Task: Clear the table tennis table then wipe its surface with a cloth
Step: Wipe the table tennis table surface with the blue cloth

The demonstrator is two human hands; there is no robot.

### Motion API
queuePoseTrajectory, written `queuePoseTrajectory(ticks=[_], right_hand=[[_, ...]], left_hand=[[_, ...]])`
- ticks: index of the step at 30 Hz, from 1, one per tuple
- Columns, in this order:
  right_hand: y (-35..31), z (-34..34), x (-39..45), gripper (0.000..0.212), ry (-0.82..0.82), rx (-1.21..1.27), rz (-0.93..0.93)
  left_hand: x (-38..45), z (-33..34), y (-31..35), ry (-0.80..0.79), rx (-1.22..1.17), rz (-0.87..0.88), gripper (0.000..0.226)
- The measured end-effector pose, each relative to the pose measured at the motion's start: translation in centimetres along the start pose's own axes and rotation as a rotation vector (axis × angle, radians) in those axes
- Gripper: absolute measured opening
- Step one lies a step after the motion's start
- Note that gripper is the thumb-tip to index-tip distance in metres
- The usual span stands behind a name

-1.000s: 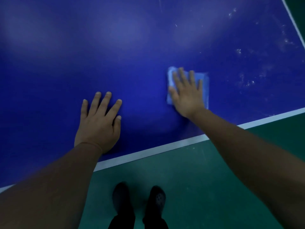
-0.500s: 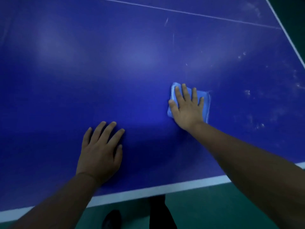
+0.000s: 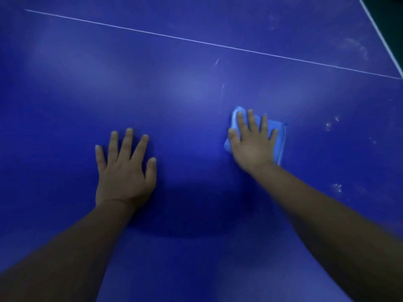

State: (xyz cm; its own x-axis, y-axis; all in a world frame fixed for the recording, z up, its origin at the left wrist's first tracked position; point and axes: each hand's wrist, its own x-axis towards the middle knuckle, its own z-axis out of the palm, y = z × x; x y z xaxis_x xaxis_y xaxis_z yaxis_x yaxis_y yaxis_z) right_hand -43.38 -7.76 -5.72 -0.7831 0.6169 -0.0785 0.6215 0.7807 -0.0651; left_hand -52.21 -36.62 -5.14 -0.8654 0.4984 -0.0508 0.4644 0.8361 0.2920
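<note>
Right hand (image 3: 253, 144) presses the cloth (image 3: 277, 136) flat on the desk (image 3: 174, 83), fingers (image 3: 250, 120) straight, gripping nothing. Left hand (image 3: 124, 171) braces flat, fingers spread. Risk: cloth bunches or slips free, missing the smudges (image 3: 331, 125) beside it.

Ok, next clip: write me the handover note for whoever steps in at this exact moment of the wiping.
Left hand: flat on the bare table top, fingers spread, holding nothing.
Right hand: fingers straight, pressing the folded blue cloth flat on the surface.
Done: nothing but the cloth lies on the visible part of the table.
Left: pale smudges show right of the cloth, and streaks just beyond it toward the thin white line. Wipe those areas next; the rest of the table is out of view.
</note>
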Motion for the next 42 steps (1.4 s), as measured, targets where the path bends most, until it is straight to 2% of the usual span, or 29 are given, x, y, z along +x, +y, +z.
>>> queuePoseTrajectory(ticks=[1,4,5,6,7,8,11,12,13,14,15,17,19,20,22,24,25,27,31,34,36,37,40,42], right_hand=[[-1.2,0.6,-2.3,0.061,0.037,-0.005,-0.108],[-2.0,2.2,-10.8,0.058,0.025,0.029,-0.691],[-0.7,1.7,-10.7,0.059,-0.026,0.019,-0.815],[1.0,0.9,-8.8,0.059,-0.052,-0.02,-0.855],[2.8,0.4,-5.9,0.061,-0.002,-0.08,-0.802],[4.7,-0.2,-2.5,0.061,0.038,-0.118,-0.654],[9.4,-2.8,6.4,0.059,-0.029,-0.048,-0.021],[9.7,-3.2,7.6,0.059,-0.041,0.024,0.111],[8.8,-3.1,7.6,0.06,-0.037,0.046,0.162],[7.2,-2.4,6.6,0.061,-0.023,0.007,0.131],[5.1,-1.6,5.0,0.063,0.008,-0.026,0.013],[1.7,-0.1,0.5,0.063,0.012,-0.056,-0.372],[1.7,0.0,-0.6,0.062,-0.02,-0.094,-0.599],[3.0,-0.6,1.2,0.063,-0.029,-0.112,-0.584],[6.5,-1.9,6.2,0.063,-0.012,-0.142,-0.314],[9.7,-3.0,9.1,0.061,-0.077,-0.076,-0.03],[10.1,-3.2,8.9,0.063,-0.08,-0.037,0.023],[8.3,-2.2,6.1,0.07,-0.026,-0.077,-0.065],[-1.2,-0.2,0.7,0.061,0.027,-0.055,-0.529],[-7.1,-0.3,4.2,0.062,-0.022,-0.005,-0.652],[-6.7,-0.8,9.2,0.062,-0.017,-0.106,-0.599],[-5.2,-1.1,12.0,0.06,-0.013,-0.136,-0.512],[1.2,-2.7,18.5,0.059,-0.019,-0.043,-0.098],[1.9,-3.3,18.7,0.06,-0.02,0.031,0.09]], left_hand=[[0.1,-0.1,-0.1,-0.008,-0.005,-0.007,0.068],[0.3,-0.3,-0.1,-0.039,0.004,-0.026,0.068],[0.2,-0.4,0.0,-0.042,0.007,-0.03,0.068],[0.2,-0.4,0.1,-0.04,0.008,-0.031,0.068],[0.1,-0.5,0.2,-0.039,0.007,-0.033,0.068],[0.1,-0.5,0.3,-0.04,0.007,-0.038,0.067],[0.2,-0.6,0.4,-0.048,0.01,-0.053,0.066],[0.2,-0.6,0.4,-0.047,0.009,-0.055,0.066],[0.3,-0.5,0.4,-0.046,0.009,-0.057,0.066],[0.3,-0.5,0.4,-0.044,0.012,-0.059,0.066],[0.3,-0.4,0.4,-0.041,0.016,-0.061,0.066],[0.3,-0.4,0.3,-0.033,0.022,-0.066,0.065],[0.3,-0.4,0.3,-0.034,0.034,-0.064,0.065],[0.3,-0.5,0.2,-0.038,0.042,-0.062,0.064],[0.4,-0.5,0.2,-0.049,0.049,-0.063,0.064],[0.4,-0.5,0.2,-0.056,0.046,-0.064,0.064],[0.5,-0.5,0.2,-0.052,0.046,-0.06,0.063],[0.5,-0.4,0.1,-0.032,0.045,-0.049,0.062],[0.6,-0.1,0.1,0.008,0.032,-0.033,0.06],[0.5,-0.1,0.2,0.025,0.053,-0.027,0.06],[0.4,-0.1,0.1,0.008,0.065,-0.023,0.06],[0.5,-0.1,0.1,-0.004,0.068,-0.026,0.06],[0.5,-0.2,0.1,-0.02,0.071,-0.024,0.059],[0.5,-0.3,0.2,-0.023,0.06,-0.022,0.059]])
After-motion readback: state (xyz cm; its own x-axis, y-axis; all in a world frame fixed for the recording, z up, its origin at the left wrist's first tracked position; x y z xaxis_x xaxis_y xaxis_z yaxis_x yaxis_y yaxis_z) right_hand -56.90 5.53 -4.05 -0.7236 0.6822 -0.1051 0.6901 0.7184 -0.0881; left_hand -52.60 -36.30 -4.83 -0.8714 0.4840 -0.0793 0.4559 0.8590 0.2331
